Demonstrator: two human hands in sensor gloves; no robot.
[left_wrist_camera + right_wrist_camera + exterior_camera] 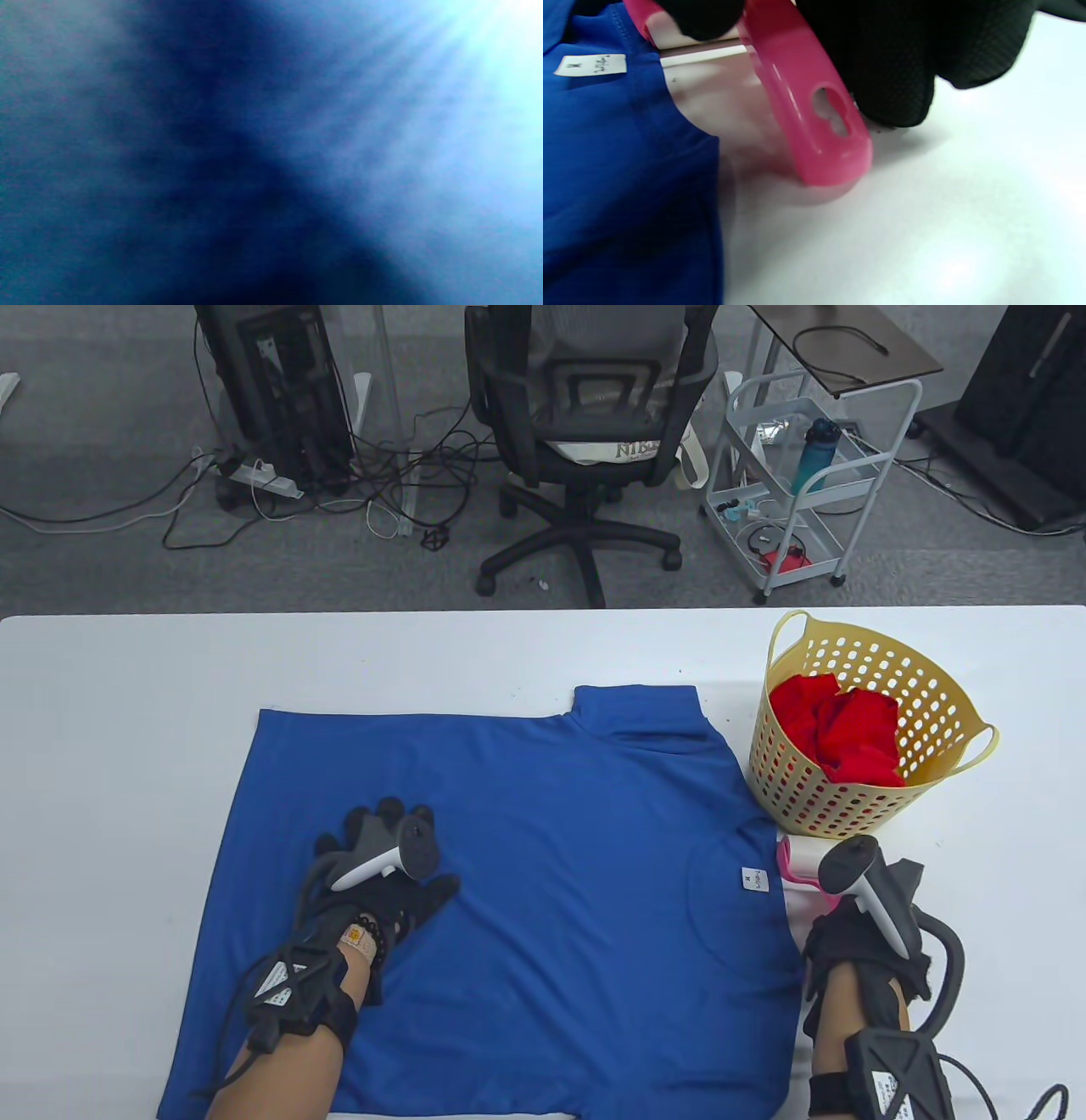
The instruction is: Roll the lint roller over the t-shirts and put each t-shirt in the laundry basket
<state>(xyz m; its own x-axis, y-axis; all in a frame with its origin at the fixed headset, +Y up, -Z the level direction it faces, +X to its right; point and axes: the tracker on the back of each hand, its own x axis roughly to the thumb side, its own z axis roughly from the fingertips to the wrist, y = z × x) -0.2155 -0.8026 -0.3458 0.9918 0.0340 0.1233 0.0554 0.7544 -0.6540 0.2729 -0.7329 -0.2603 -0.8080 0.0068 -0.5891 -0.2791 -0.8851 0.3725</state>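
A blue t-shirt (pixel 543 865) lies spread flat on the white table (pixel 127 746), its white neck label facing up. My left hand (pixel 386 857) presses flat on the shirt's left part, fingers spread. The left wrist view is only a blur of blue cloth (pixel 212 169). My right hand (pixel 848 920) grips the pink handle of the lint roller (pixel 797 865) just off the shirt's right edge. In the right wrist view the pink handle (pixel 814 118) with a hanging hole points down at the table, held by my gloved fingers (pixel 891 63). A red t-shirt (pixel 844 734) fills the yellow laundry basket (pixel 874 704).
The basket stands at the table's right, just beyond the roller. Behind the table's far edge are an office chair (pixel 594 432), a white wire cart (pixel 806 483) and cables on the floor.
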